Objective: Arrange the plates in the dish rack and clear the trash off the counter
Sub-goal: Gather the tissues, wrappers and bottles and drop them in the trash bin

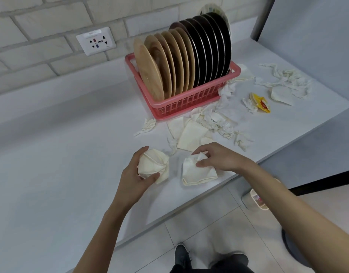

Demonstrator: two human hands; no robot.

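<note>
One pale plate (208, 8) hides behind dark plates (215, 42).

The dish rack (189, 107) stands upper centre on the table (61, 154), plates (150, 73) upright in it. Napkins (191, 138) lie scattered below and right of it, a sachet (262, 103) among them at right. A socket (96, 41) sits upper left.

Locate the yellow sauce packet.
Head view: the yellow sauce packet lies on the counter, right of the pink dish rack, beside a crumpled tissue on its left.
</note>
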